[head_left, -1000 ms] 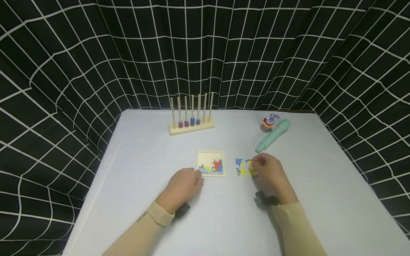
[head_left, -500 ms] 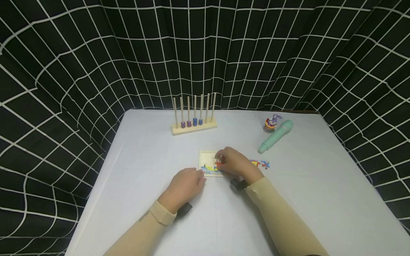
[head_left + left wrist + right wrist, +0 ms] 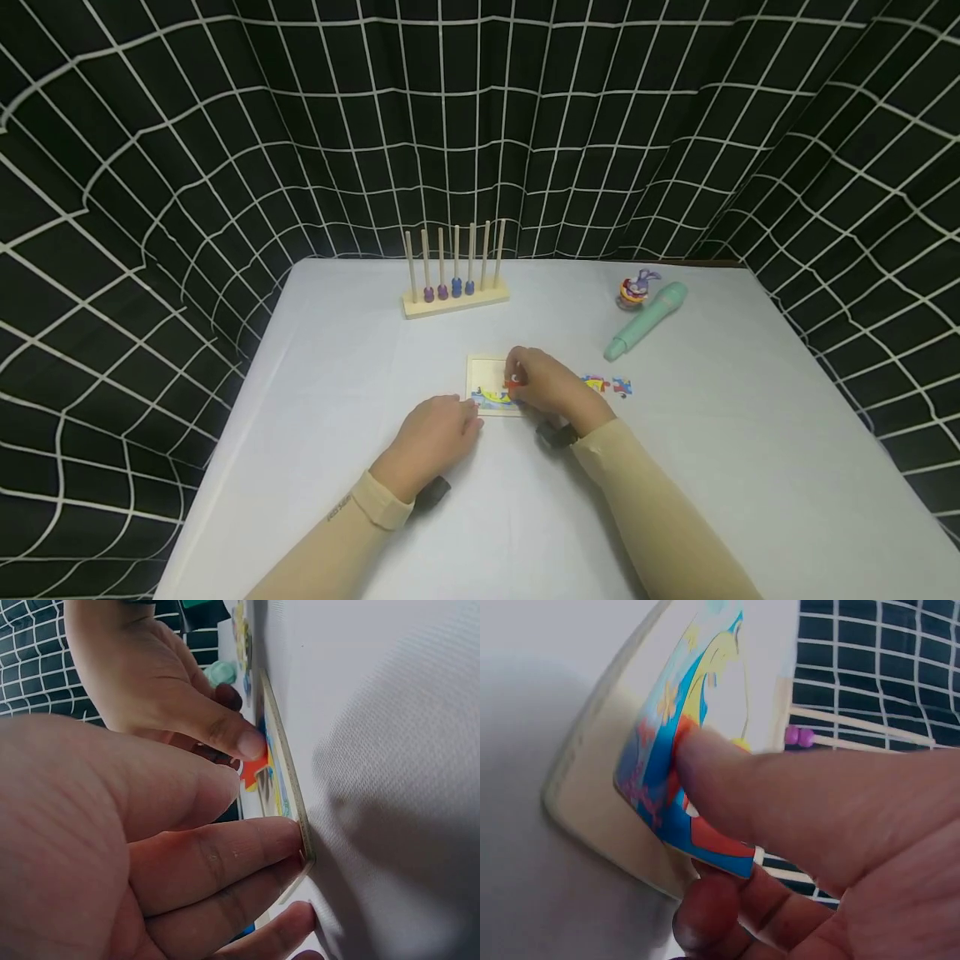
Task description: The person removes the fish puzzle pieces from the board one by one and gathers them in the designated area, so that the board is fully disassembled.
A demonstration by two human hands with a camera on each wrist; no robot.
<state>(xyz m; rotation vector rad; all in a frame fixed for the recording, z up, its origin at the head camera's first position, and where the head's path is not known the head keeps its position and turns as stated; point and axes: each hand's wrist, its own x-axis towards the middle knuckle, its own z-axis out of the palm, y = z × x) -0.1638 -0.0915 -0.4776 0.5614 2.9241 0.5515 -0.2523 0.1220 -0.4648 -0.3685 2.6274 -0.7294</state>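
A small wooden puzzle tray (image 3: 469, 375) lies in front of me, its near part filled with colourful pieces. Along its left edge rests my left hand (image 3: 433, 437), fingers extended, fingertips against the rim near a corner in the left wrist view. My right hand (image 3: 553, 387) is over the tray's right side, pinching a red-and-blue puzzle piece (image 3: 716, 838) between thumb and fingers. In the right wrist view the thumb lies across the red part of the picture, and fingertips show below the piece's blue edge. Loose puzzle pieces (image 3: 622, 386) sit right of the tray, partly behind the right wrist.
Behind the tray stands a wooden peg rack (image 3: 456, 304) with several purple and blue beads. A mint-green microphone (image 3: 647, 321) and a small rabbit figure (image 3: 634, 289) are at the back right. A white cloth covers the table (image 3: 337, 350); a black gridded curtain (image 3: 480, 125) surrounds it.
My right hand has moved left from the loose pieces to the tray, then barely shifted during the last half second. The left hand stays at the tray's edge.
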